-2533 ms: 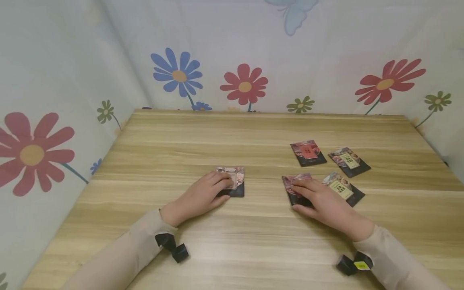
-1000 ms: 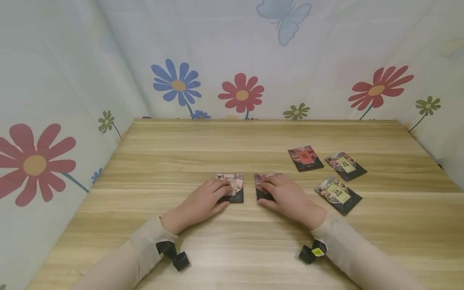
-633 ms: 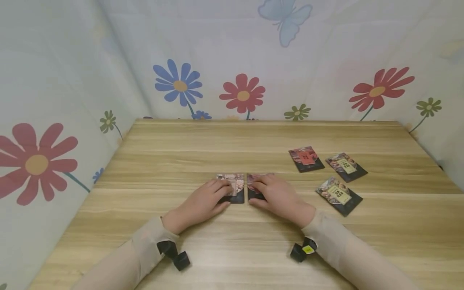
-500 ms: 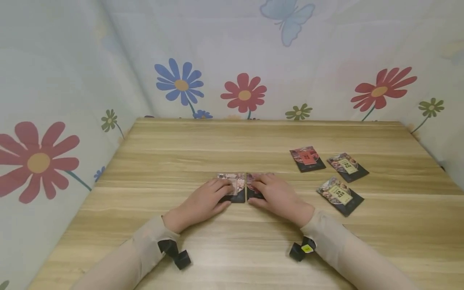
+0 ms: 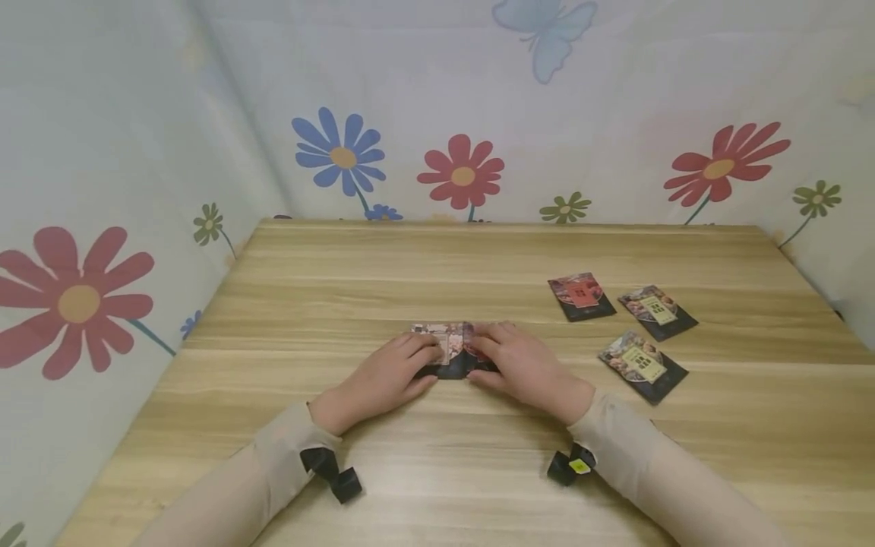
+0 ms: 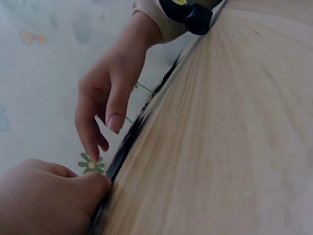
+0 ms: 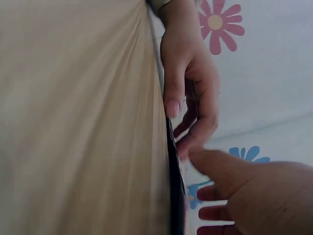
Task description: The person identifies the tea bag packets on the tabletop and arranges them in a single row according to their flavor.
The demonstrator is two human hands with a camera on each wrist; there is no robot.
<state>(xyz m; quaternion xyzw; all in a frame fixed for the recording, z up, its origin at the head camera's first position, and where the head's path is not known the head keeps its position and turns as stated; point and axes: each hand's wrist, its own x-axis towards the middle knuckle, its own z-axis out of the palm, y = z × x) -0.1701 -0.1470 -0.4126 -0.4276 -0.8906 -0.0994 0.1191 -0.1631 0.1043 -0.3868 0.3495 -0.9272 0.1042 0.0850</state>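
Note:
Two flat printed packets with dark lower bands lie side by side at mid-table, edges meeting. My left hand (image 5: 386, 380) holds the left, pinkish packet (image 5: 451, 349), fingers on top and thumb at the near edge. Over the right, reddish packet (image 5: 472, 355), mostly hidden, is my right hand (image 5: 529, 372). In the left wrist view the right hand (image 6: 110, 88) hangs just above the packets, fingers loosely bent and thumb off the surface. The right wrist view shows the packets' dark edge (image 7: 172, 161) beneath the left hand (image 7: 193, 73).
Toward the right of the wooden table (image 5: 383, 266) lie a red-labelled packet (image 5: 582, 297) and two yellow-labelled packets, one farther back (image 5: 658, 312) and one nearer (image 5: 643, 366). A flower-printed curtain (image 5: 410, 76) stands behind and at the sides.
My right hand slid the reddish packet left, away from the other packets, until it met the pinkish one, and now hovers lifted over it. My left hand has stayed in place.

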